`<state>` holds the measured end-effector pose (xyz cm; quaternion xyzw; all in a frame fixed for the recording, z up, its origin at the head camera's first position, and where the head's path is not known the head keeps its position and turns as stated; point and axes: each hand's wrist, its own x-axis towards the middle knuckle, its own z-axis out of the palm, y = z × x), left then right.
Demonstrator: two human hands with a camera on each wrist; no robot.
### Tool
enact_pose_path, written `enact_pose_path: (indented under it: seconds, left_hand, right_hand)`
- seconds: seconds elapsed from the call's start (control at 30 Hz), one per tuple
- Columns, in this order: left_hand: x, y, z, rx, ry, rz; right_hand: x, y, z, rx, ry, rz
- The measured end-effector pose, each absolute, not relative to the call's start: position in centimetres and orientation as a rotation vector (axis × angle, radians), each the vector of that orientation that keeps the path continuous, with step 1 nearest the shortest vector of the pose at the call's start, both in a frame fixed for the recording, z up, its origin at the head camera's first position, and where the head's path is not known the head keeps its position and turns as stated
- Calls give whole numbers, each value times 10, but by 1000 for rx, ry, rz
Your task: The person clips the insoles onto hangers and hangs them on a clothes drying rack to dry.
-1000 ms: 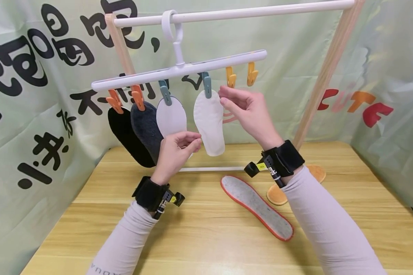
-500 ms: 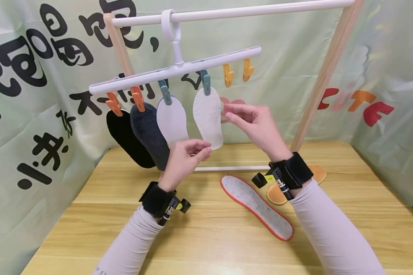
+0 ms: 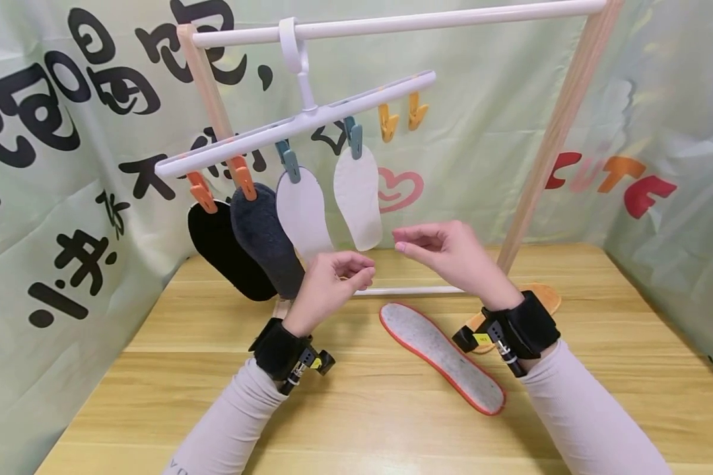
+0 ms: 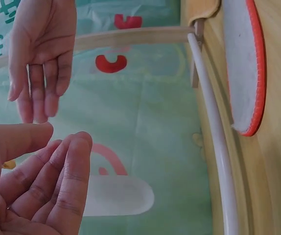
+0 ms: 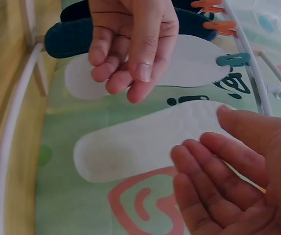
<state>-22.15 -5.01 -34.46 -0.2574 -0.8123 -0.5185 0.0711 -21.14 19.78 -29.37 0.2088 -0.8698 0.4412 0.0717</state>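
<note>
A white insole (image 3: 358,198) hangs by a blue-grey clothespin (image 3: 354,140) from a white clip hanger (image 3: 309,121). My left hand (image 3: 331,287) is below and left of it, fingers loosely bent and holding nothing. To its lower right is my right hand (image 3: 445,254), relaxed, with a gap between thumb and fingers. Another white insole (image 3: 303,211) hangs behind the left hand, its lower end hidden. Further left hang a dark grey insole (image 3: 264,237) and a black insole (image 3: 226,251) on orange clothespins (image 3: 202,192). Both palms show bare in the wrist views.
The hanger tilts, right end higher, on the white rail (image 3: 428,21) of a wooden-legged rack. Two yellow clothespins (image 3: 387,123) carry nothing. On the table (image 3: 356,422) lie a grey red-edged insole (image 3: 445,359) and an orange insole (image 3: 543,297) partly behind the right wrist.
Both hands have drawn down and away from the clipped white insole, the right hand furthest. The hanger's right end has risen and its left end has dropped slightly.
</note>
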Motion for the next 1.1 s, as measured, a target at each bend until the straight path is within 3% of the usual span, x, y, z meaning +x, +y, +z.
enact_pose_path:
  seconds: [0.3,0.57,1.1]
  left_hand:
    - [-221,-43,-352,-773,-2503,-1608]
    - [-220,-38,-359,-790,-2558,-1602]
    - [-218,-29,-376,-833,-2638,-1535]
  right_hand:
    - [-197,205,-316,632,-2779,1016]
    - [-191,210,-333,733,-2819,1026]
    - [-184,207,-356,676,-3013,811]
